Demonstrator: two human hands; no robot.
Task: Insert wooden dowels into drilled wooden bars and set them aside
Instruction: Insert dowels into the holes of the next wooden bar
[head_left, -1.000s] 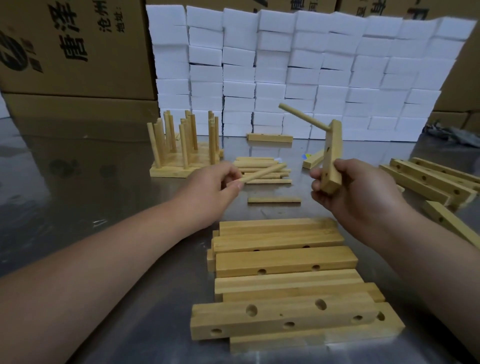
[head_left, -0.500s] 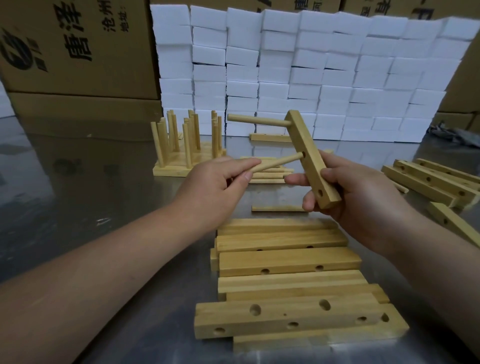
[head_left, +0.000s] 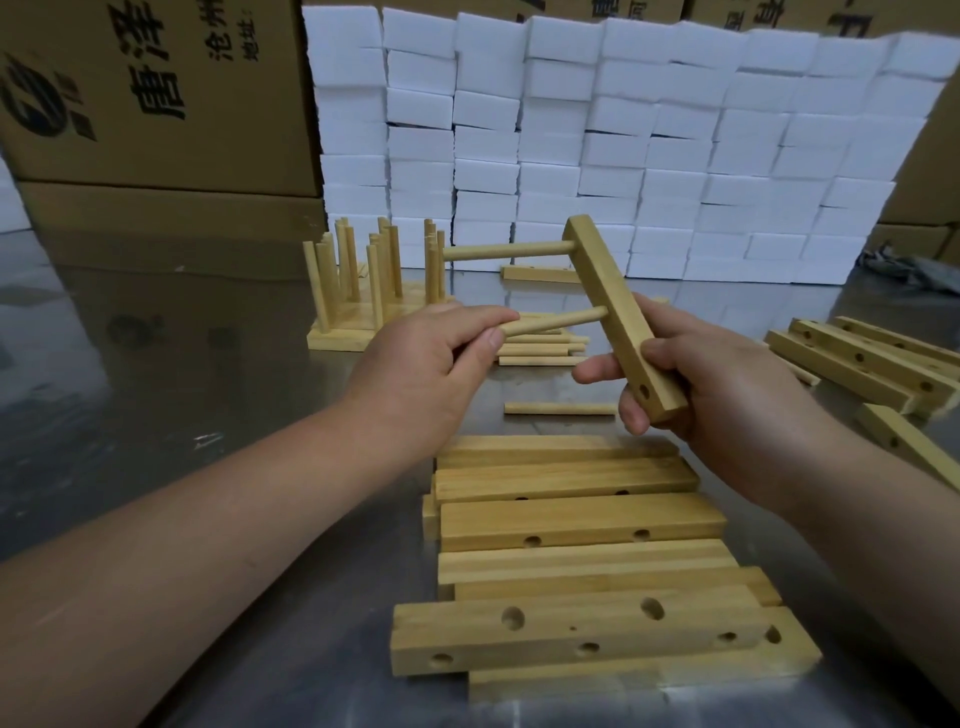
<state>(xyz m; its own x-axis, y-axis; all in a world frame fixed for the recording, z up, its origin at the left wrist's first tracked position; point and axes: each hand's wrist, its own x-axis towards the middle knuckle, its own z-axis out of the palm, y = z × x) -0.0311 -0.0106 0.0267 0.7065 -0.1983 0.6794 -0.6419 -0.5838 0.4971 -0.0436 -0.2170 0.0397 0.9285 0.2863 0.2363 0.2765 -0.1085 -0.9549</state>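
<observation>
Carried across since a second ago, the dowel (head_left: 550, 325) pinched by the left hand (head_left: 431, 364) now meets the middle hole of the tilted bar (head_left: 613, 312), which the right hand (head_left: 727, 395) grips at its lower end, well below the upper dowel (head_left: 506, 250) seated near its top.

One head-worn wide-angle camera looks forward and down, close over the table (head_left: 156, 364), edges apparently warped.
</observation>
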